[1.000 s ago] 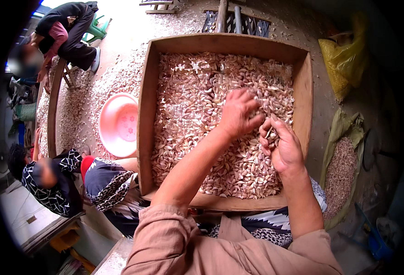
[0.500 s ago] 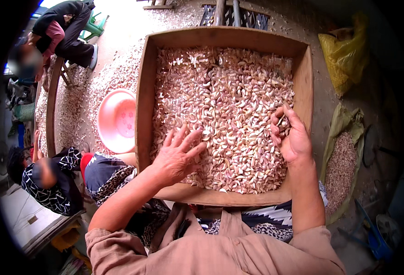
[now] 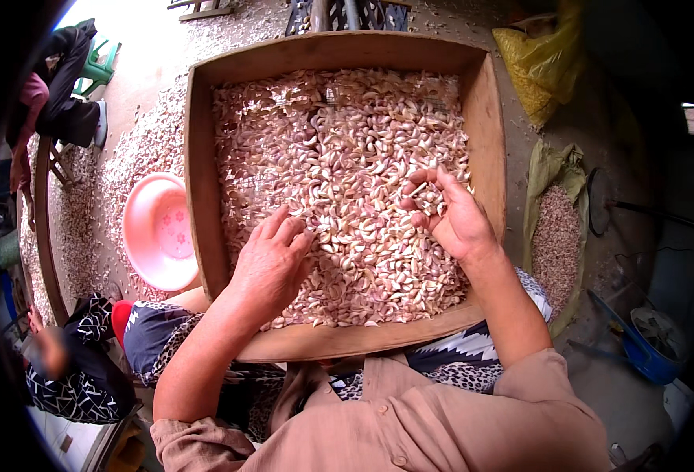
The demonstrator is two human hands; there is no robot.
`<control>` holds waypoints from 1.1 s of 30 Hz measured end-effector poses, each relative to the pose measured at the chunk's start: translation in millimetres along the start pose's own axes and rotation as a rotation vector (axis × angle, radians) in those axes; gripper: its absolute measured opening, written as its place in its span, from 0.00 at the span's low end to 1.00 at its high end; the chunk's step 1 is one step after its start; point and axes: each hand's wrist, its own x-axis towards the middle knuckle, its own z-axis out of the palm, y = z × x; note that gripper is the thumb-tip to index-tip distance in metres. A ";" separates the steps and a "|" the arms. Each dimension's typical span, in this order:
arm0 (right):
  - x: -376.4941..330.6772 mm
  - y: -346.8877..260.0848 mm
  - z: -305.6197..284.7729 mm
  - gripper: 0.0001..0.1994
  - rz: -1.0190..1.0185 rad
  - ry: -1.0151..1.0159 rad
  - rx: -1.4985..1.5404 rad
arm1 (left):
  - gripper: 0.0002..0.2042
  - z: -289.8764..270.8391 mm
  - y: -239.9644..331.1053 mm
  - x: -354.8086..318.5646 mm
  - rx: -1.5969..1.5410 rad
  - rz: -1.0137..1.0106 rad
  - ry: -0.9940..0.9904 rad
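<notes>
A square wooden sieve tray (image 3: 199, 181) lies across my lap, filled with a thick layer of garlic cloves (image 3: 339, 149), pale pink and white. My left hand (image 3: 270, 266) lies palm down on the cloves near the tray's near left side, fingers spread and pointing away from me. My right hand (image 3: 445, 212) is raised slightly at the near right part of the tray, palm turned up, cupping a few garlic cloves (image 3: 428, 198) between thumb and curled fingers.
A pink plastic basin (image 3: 158, 232) sits on the ground left of the tray, among scattered garlic skins (image 3: 123, 169). A sack of cloves (image 3: 555, 236) and a yellow bag (image 3: 535, 71) lie right. A seated person (image 3: 71, 370) is at lower left, another person (image 3: 56, 86) upper left.
My left hand drew back from the middle of the tray toward its near left side and now lies flat on the cloves. My right hand stayed at the right, holding cloves.
</notes>
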 end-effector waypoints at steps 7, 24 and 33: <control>-10.5 21.6 -4.4 0.11 0.111 -0.077 -0.054 | 0.14 -7.6 -0.4 0.8 0.025 0.043 -0.159; 81.2 -304.5 47.5 0.41 -0.716 0.224 0.002 | 0.11 3.6 -0.4 9.4 0.143 0.052 -0.096; 74.4 -0.8 68.9 0.03 -0.485 0.055 -1.313 | 0.11 -1.5 0.9 8.8 0.170 0.033 -0.140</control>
